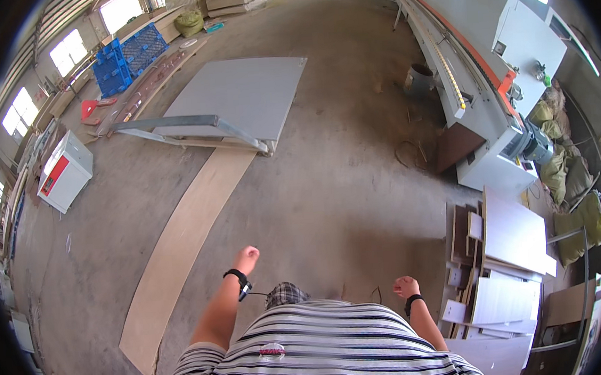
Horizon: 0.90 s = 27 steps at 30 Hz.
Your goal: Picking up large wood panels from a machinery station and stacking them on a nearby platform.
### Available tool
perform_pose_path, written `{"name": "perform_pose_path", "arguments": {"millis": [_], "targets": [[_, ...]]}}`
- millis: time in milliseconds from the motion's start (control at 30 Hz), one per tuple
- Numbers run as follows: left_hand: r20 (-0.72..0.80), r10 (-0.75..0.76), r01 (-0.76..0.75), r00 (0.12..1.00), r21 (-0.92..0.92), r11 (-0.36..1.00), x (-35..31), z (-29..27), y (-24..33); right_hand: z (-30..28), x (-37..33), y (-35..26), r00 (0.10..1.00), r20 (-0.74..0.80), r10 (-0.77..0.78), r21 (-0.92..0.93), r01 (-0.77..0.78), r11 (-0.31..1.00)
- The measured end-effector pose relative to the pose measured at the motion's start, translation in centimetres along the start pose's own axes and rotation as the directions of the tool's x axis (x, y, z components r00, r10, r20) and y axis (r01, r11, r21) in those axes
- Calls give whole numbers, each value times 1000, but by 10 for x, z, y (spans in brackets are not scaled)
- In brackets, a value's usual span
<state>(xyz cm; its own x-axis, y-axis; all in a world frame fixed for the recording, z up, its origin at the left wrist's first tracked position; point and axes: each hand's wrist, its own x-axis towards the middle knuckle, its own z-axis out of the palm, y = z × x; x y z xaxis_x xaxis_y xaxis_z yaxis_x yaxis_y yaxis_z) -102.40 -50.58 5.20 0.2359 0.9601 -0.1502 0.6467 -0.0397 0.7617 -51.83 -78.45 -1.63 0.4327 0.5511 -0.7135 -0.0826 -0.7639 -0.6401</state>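
My left hand (247,260) is held out in front of my body, its fingers curled in and nothing seen in them. A dark band with a small device (242,283) sits on that wrist. Lower and to the right, my right hand (406,287) is loosely closed, also with no thing visible in it; a black band (414,301) circles its wrist. Neither hand touches anything. Nearest the left hand is a long pale wooden strip (179,245) on the floor. A stack of boards (507,298) stands to the right of my right hand.
Ahead lies a large grey panel (238,94) with a metal frame (191,122) at its near edge. A long machine (473,71) runs along the right, with a bucket (419,79) beside it. At left stand a white cabinet (67,172), a red pallet jack (93,110) and blue pallets (124,59).
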Motion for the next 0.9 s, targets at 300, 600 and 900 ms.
{"name": "perform_pose_path", "arguments": {"millis": [300,600,900], "targets": [[-440,160,-139,884,79,987,307,-97,34,3,115,-74,814,36,-580,-837,341,427],[-343,143,124,928,648,751,494,-202,112,82,100,-94,919,238,-314,-915,321,247],[-76,-179,173,981,757,630,544,-218,126,116,66,-283,986,-133,106,-86,-118,989]]}}
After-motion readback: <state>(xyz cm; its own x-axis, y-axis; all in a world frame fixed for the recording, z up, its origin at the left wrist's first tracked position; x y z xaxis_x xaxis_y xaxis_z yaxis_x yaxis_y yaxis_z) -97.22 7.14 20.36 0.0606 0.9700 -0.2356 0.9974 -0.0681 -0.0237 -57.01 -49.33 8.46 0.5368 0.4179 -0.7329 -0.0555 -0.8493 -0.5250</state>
